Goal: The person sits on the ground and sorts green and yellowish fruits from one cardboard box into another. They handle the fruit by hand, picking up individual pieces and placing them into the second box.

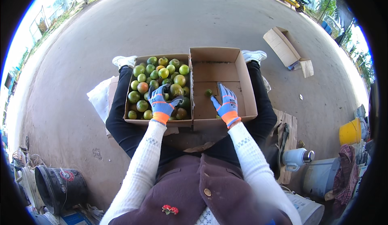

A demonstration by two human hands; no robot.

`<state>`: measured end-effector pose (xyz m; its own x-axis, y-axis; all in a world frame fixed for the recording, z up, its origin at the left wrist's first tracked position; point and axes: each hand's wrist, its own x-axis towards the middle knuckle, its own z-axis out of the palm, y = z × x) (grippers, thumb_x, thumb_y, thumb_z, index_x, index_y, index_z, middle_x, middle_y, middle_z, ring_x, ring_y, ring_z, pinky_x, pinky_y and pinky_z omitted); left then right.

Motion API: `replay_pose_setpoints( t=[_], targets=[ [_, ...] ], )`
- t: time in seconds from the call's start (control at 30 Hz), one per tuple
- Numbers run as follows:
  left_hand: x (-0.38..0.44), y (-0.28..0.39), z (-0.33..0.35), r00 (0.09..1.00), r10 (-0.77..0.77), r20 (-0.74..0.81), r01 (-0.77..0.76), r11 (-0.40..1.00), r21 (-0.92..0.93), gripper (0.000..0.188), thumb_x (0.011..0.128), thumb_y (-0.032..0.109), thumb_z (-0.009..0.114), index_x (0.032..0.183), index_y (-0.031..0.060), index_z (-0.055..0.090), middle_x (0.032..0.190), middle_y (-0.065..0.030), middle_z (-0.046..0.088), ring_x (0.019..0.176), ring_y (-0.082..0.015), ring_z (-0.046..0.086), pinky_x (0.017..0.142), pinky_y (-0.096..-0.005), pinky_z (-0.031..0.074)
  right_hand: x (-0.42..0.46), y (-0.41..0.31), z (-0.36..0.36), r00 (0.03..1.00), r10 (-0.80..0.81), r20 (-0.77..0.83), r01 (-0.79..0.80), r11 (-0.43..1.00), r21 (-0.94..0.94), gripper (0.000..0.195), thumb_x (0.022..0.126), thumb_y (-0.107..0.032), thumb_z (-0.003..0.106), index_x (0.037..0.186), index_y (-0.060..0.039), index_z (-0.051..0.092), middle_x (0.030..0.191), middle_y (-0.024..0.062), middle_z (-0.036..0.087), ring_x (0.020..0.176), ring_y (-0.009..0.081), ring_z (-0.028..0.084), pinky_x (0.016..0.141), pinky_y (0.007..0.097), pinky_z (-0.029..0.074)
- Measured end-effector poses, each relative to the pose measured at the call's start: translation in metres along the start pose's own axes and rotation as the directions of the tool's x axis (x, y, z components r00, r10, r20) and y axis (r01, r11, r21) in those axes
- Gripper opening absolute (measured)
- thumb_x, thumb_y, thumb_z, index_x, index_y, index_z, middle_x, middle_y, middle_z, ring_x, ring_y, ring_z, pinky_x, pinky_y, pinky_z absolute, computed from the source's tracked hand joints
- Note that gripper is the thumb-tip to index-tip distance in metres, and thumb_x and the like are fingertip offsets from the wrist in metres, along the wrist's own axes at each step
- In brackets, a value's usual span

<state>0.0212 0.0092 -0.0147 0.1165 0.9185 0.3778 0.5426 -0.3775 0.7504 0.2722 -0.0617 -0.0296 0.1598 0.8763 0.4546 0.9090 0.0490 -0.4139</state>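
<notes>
Two cardboard boxes stand side by side between my legs. Green and partly reddened tomatoes (142, 87) fill the left box (159, 122). My left hand (162, 102), in a blue and orange work glove, reaches over them with thumb and fingers spread; its dark fingertips are among the fruit, and contact is partly hidden. Inside the right box (214, 71) lies one small green tomato (208, 92). My gloved right hand (226, 102) is over this box, just right of that tomato, fingers apart and holding nothing. A bit of another green fruit (218, 116) shows by the near wall.
An opened cardboard carton (286, 47) lies on the concrete ground ahead right. On my right are a light blue flask (295, 159), a yellow bucket (350, 131) and a plaid cloth (345, 176). A black bucket (60, 188) lies tipped at the lower left.
</notes>
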Motion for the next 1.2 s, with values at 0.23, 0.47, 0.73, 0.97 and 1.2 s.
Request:
replay_pose_setpoints(
  t=[0.23, 0.47, 0.73, 0.97, 1.2],
  targets=[
    [-0.027, 0.019, 0.013, 0.926, 0.006, 0.377, 0.319, 0.523, -0.791, 0.047, 0.078, 0.008, 0.074, 0.119, -0.0018, 0.053, 0.108, -0.007, 0.061, 0.099, -0.0137, 0.057, 0.086, -0.028, 0.048, 0.001, -0.09, -0.01, 0.958, -0.287, 0.006, 0.22, 0.749, 0.625, 0.08, 0.069, -0.016, 0.077, 0.138, -0.0063, 0.04, 0.134, 0.0167, 0.046, 0.124, 0.034, 0.045, 0.104, 0.0382, 0.038],
    [-0.02, 0.024, 0.004, 0.949, 0.315, -0.028, -0.316, 0.948, -0.046, 0.027, 0.082, 0.015, 0.067, 0.108, 0.0066, 0.066, 0.091, -0.0086, 0.067, 0.09, -0.0294, 0.061, 0.091, -0.0377, 0.042, -0.003, -0.054, 0.005, 0.998, 0.02, 0.055, -0.054, 0.683, 0.728, 0.066, 0.073, -0.009, 0.075, 0.132, -0.0033, 0.047, 0.127, 0.0152, 0.052, 0.118, 0.0266, 0.051, 0.1, 0.0333, 0.04],
    [0.009, -0.017, -0.02, 0.974, 0.067, 0.217, -0.2, 0.706, 0.68, 0.051, 0.074, 0.034, 0.07, 0.121, 0.0159, 0.059, 0.117, -0.0062, 0.061, 0.117, -0.0282, 0.05, 0.106, -0.0464, 0.026, -0.002, 0.059, 0.024, 0.506, 0.7, 0.503, -0.62, -0.111, 0.777, 0.074, 0.086, -0.028, 0.067, 0.145, -0.0138, 0.024, 0.113, 0.0099, 0.059, 0.08, 0.023, 0.061, 0.067, 0.04, 0.05],
    [0.021, 0.0, 0.002, 0.943, -0.092, 0.319, -0.223, 0.536, 0.814, 0.057, 0.072, 0.037, 0.072, 0.123, 0.0166, 0.056, 0.112, -0.0072, 0.063, 0.116, -0.0279, 0.051, 0.107, -0.0461, 0.024, -0.011, 0.093, 0.054, 0.647, 0.763, 0.02, -0.516, 0.418, 0.748, 0.066, 0.088, -0.029, 0.064, 0.141, -0.0056, 0.033, 0.131, 0.0144, 0.047, 0.111, 0.0261, 0.052, 0.091, 0.036, 0.045],
    [0.017, -0.02, -0.016, 0.977, -0.063, 0.204, -0.128, 0.591, 0.797, 0.058, 0.067, 0.038, 0.077, 0.117, 0.0156, 0.059, 0.105, -0.01, 0.065, 0.114, -0.0295, 0.051, 0.108, -0.0454, 0.022, 0.003, -0.014, -0.001, 0.702, 0.665, 0.256, -0.669, 0.491, 0.558, 0.067, 0.087, -0.034, 0.064, 0.14, -0.0047, 0.036, 0.136, 0.0158, 0.042, 0.116, 0.0329, 0.051, 0.092, 0.0368, 0.047]
  ],
)
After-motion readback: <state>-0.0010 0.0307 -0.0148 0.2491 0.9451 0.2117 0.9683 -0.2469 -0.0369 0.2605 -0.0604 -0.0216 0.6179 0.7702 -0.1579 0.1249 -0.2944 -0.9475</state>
